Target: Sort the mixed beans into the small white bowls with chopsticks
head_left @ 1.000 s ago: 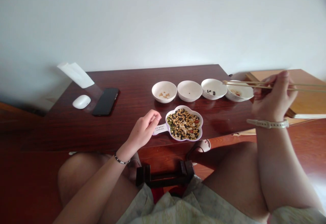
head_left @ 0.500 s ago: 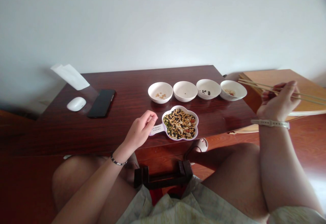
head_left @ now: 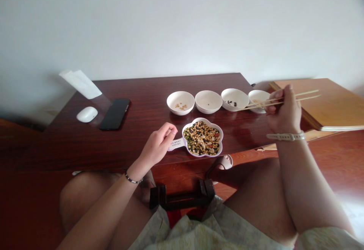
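My right hand (head_left: 283, 111) is closed around a pair of wooden chopsticks (head_left: 256, 105), whose tips point left, low over the table between the two rightmost white bowls. My left hand (head_left: 159, 145) rests with curled fingers on the white handle (head_left: 176, 143) of a flower-shaped dish (head_left: 203, 138) full of mixed beans. Behind the dish stands a row of small white bowls: one with pale beans (head_left: 180, 102), one nearly bare (head_left: 208, 101), one with a few black beans (head_left: 235, 99), and a fourth (head_left: 257, 97) partly hidden by my right hand.
On the dark wooden table (head_left: 142, 128), a black phone (head_left: 115, 113), a white mouse (head_left: 87, 114) and a white paper (head_left: 81, 83) lie at the left. A lighter wooden surface (head_left: 327, 102) adjoins on the right. My knees and a small dark stool (head_left: 182, 197) sit below the table edge.
My right hand has swung left and down from beside the table, bringing the chopstick tips over the table near the rightmost bowls. My left hand has stayed on the dish handle.
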`<action>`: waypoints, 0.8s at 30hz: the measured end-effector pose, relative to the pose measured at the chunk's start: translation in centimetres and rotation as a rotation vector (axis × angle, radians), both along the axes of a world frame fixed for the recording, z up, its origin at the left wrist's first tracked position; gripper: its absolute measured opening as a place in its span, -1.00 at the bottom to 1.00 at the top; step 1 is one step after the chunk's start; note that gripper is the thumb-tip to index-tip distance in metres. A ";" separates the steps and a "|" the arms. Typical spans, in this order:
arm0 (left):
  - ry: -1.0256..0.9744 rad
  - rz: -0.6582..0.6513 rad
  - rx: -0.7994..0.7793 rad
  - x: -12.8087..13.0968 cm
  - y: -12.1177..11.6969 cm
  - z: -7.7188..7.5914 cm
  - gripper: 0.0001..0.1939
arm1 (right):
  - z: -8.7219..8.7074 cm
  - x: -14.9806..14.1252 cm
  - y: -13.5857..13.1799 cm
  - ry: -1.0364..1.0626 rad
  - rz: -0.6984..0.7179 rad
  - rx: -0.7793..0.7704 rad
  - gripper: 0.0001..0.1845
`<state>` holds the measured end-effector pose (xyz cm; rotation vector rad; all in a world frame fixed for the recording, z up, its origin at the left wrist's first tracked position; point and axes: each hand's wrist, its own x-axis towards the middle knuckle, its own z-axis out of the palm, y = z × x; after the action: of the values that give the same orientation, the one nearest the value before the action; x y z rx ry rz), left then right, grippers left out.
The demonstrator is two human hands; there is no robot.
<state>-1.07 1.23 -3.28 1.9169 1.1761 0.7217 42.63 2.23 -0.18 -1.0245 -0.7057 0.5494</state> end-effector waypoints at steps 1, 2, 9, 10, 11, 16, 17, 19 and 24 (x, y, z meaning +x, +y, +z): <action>0.006 -0.001 0.003 0.0 0.0 0.0 -0.65 | 0.0 -0.9 0.0 -0.015 0.086 -0.004 -0.49; 0.011 -0.001 0.007 0.0 0.0 0.0 -0.65 | 0.0 -1.8 0.0 -0.037 0.160 -0.011 -0.48; 0.001 -0.004 0.007 0.0 -0.1 0.0 -0.65 | -0.6 -7.2 -0.5 -0.300 0.377 -0.220 -0.41; 0.001 -0.004 0.007 0.0 -0.1 0.0 -0.64 | -0.7 -7.8 -0.6 -0.340 0.412 -0.249 -0.40; 0.000 -0.003 0.006 0.0 -0.1 0.0 -0.64 | -0.7 -8.4 -0.8 -0.371 0.447 -0.269 -0.40; -0.001 -0.003 0.002 -0.1 -0.1 -0.1 -0.63 | -0.3 -10.9 -1.5 -0.391 0.545 -0.292 -0.40; -0.001 -0.004 -0.001 -0.1 -0.1 -0.1 -0.64 | -0.3 -11.2 -1.6 -0.386 0.544 -0.292 -0.40; -0.004 -0.004 -0.009 0.0 -0.1 -0.1 -0.65 | -0.4 -11.5 -1.6 -0.375 0.531 -0.295 -0.39; -0.009 0.002 -0.003 0.0 -0.1 0.0 -0.64 | -1.4 -11.7 -1.4 -0.314 0.516 -0.305 -0.38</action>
<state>-1.03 1.11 -3.27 1.9080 1.1728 0.7287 30.95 0.81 -1.57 -1.2312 -1.2064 0.9770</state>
